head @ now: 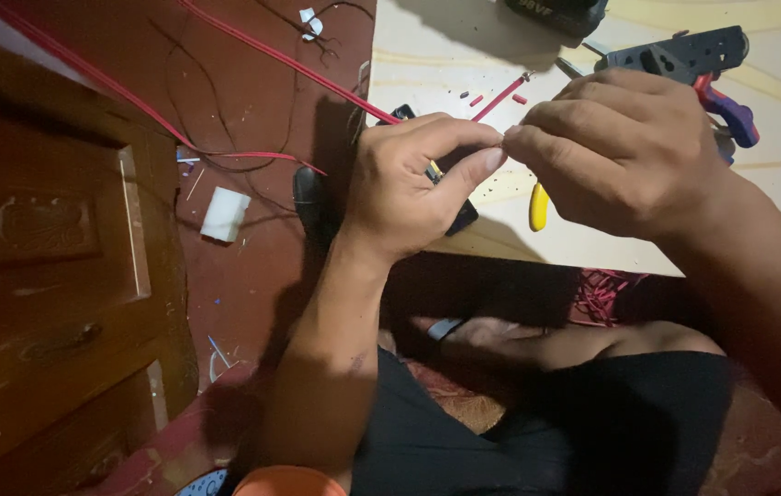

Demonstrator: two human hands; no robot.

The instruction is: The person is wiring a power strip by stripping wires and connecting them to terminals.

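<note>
My left hand [418, 179] and my right hand [615, 147] meet fingertip to fingertip above the edge of a low pale table [776, 197]. Both pinch the end of a thin red wire [500, 96], which runs away up and left across the floor. Under my left hand lies a black tool with a yellow part [459, 216]. A yellow handle [538, 207] pokes out below my right hand. What exactly sits between the fingertips is hidden.
A black and purple glue gun [693, 60] rests on the table behind my right hand. Small red wire bits [519, 98] lie near it. A white block [225, 213] and thin dark wires [216, 110] lie on the red floor; a wooden door [50, 276] stands left.
</note>
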